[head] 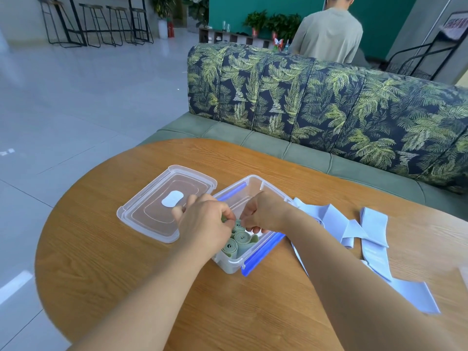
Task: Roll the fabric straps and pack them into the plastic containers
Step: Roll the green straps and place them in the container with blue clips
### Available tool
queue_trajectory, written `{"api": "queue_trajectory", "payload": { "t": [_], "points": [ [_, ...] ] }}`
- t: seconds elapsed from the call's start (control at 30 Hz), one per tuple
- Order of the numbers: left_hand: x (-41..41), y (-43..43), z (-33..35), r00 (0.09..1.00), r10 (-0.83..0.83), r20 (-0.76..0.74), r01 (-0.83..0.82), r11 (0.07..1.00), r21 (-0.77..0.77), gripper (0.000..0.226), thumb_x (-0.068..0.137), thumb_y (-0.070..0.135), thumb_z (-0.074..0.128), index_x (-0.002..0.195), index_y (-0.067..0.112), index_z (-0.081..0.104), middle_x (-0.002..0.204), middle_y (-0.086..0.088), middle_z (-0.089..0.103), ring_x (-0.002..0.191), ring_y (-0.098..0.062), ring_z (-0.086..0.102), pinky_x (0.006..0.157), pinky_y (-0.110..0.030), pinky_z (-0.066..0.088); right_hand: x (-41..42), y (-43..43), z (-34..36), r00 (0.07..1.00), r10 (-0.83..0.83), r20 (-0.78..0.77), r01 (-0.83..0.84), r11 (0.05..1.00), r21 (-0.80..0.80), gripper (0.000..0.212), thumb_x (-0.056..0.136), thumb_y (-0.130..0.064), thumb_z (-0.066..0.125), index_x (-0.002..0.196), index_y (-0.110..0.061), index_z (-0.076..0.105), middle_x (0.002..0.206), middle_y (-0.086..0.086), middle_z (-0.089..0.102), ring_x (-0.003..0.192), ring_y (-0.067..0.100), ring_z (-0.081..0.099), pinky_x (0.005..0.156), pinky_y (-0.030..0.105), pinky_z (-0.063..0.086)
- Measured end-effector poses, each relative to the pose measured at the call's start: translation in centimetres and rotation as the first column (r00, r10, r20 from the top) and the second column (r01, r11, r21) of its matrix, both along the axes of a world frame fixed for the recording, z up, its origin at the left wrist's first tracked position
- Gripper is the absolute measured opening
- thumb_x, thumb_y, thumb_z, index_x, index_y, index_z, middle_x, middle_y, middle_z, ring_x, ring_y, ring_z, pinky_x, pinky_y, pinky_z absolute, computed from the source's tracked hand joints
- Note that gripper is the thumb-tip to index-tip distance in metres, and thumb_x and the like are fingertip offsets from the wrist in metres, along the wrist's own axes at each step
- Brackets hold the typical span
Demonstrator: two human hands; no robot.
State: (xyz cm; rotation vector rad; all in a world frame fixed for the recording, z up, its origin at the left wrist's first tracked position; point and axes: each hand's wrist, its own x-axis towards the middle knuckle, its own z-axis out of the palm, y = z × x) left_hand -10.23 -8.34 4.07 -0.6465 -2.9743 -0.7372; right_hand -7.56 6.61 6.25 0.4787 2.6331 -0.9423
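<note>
The round wooden counter (106,249) curves away on the left to tiled floor (76,110), with a band of bare wood between that edge and one clear lid (152,216), which lies flat and alone. The lid's right corner sits just beside one clear container (228,266) with two blue clip flaps (260,252), one on its far left side and one on its near right.

The left hand (202,221) reaches over the container's left rim, fingers curled and pinching the edge of a green strap (223,219). Three rolled green straps (241,238) stand on end inside, packed against each other at the near end. The right hand (266,211) dips in from the right, fingers curled down at the rolls; whether they grip one I cannot tell.

Bare wood lies open in front of the container. To the right, loose pale blue straps (374,224) overlap in a heap, too tangled to count. A leaf-print sofa (329,102) borders the counter's far edge.
</note>
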Motion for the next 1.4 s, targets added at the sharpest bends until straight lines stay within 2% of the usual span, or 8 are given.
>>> {"api": "queue_trajectory", "payload": {
  "t": [0.33,0.5,0.63,0.73,0.83,1.0,1.23,1.4],
  "points": [
    [-0.2,0.6,1.0,1.000,0.009,-0.017,-0.011,0.989,-0.149,0.008,0.087,0.038,0.063,0.079,0.038,0.066,0.096,0.014,0.049,0.110,-0.014,0.038,0.078,-0.033,0.018,0.0,-0.6,-0.2,1.000,-0.019,-0.011,0.019,1.000,0.010,0.013,0.087,-0.008,0.063,0.095,-0.004,0.072,0.083,0.008,0.072,0.072,0.017,0.064,0.070,0.028,0.054],
    [0.0,0.7,1.3,0.999,-0.026,-0.025,0.022,0.989,-0.149,0.007,0.087,0.035,0.063,0.083,0.038,0.069,0.093,0.016,0.049,0.110,-0.013,0.039,0.078,-0.034,0.017,0.2,-0.2,-0.6,0.997,-0.042,-0.070,0.046,0.998,0.046,0.012,0.087,-0.014,0.062,0.084,-0.013,0.073,0.082,0.004,0.073,0.085,0.019,0.068,0.086,0.036,0.057],
    [-0.1,0.6,1.3,0.999,-0.037,-0.019,0.034,0.989,-0.147,0.008,0.089,0.036,0.062,0.084,0.038,0.068,0.100,0.016,0.054,0.113,-0.013,0.039,0.078,-0.034,0.018,0.4,-0.3,-0.9,0.994,-0.040,-0.097,0.049,0.995,0.088,0.013,0.088,-0.016,0.062,0.080,-0.016,0.072,0.078,0.001,0.070,0.083,0.017,0.063,0.085,0.034,0.055],
    [-0.2,0.5,1.0,0.999,-0.043,-0.009,0.042,0.993,-0.111,0.009,0.090,0.038,0.060,0.085,0.039,0.067,0.104,0.016,0.056,0.115,-0.013,0.038,0.079,-0.034,0.017,0.5,-0.4,-0.8,0.994,-0.029,-0.106,0.039,0.995,0.090,0.014,0.089,-0.015,0.060,0.086,-0.015,0.073,0.074,-0.003,0.067,0.081,0.015,0.061,0.083,0.031,0.054],
    [-0.3,0.4,0.6,0.999,-0.042,-0.004,0.042,0.998,-0.049,0.006,0.088,0.042,0.061,0.087,0.042,0.067,0.106,0.017,0.056,0.115,-0.012,0.038,0.079,-0.034,0.016,0.3,-0.3,-0.9,0.993,-0.034,-0.112,0.043,0.996,0.075,0.015,0.089,-0.017,0.061,0.091,-0.014,0.076,0.080,0.000,0.072,0.086,0.017,0.065,0.085,0.036,0.056],
    [-0.5,0.4,0.3,0.997,-0.075,0.001,0.075,0.993,-0.087,0.017,0.083,0.054,0.064,0.097,0.044,0.067,0.110,0.018,0.056,0.116,-0.012,0.038,0.081,-0.034,0.017,0.3,0.1,-1.0,0.991,-0.053,-0.124,0.057,0.998,0.026,0.015,0.085,-0.016,0.062,0.088,-0.013,0.076,0.085,0.007,0.073,0.091,0.022,0.067,0.087,0.042,0.056],
    [-0.6,0.2,0.5,0.998,-0.048,-0.039,0.049,0.999,0.024,0.009,0.090,0.044,0.058,0.092,0.043,0.067,0.101,0.018,0.056,0.113,-0.010,0.039,0.078,-0.033,0.016,0.3,0.4,-1.1,0.986,-0.060,-0.158,0.062,0.998,0.003,0.015,0.087,-0.016,0.061,0.082,-0.013,0.074,0.084,0.006,0.073,0.085,0.023,0.066,0.084,0.041,0.056],
    [-0.7,0.3,2.2,0.997,-0.011,-0.080,0.023,0.989,0.148,0.013,0.092,0.038,0.055,0.086,0.040,0.067,0.098,0.017,0.056,0.107,-0.010,0.040,0.072,-0.033,0.015,0.8,0.6,0.3,0.946,-0.101,-0.308,0.114,0.993,0.025,0.017,0.088,-0.016,0.058,0.084,-0.012,0.075,0.089,0.005,0.073,0.084,0.023,0.065,0.079,0.038,0.055]
  ]
}}
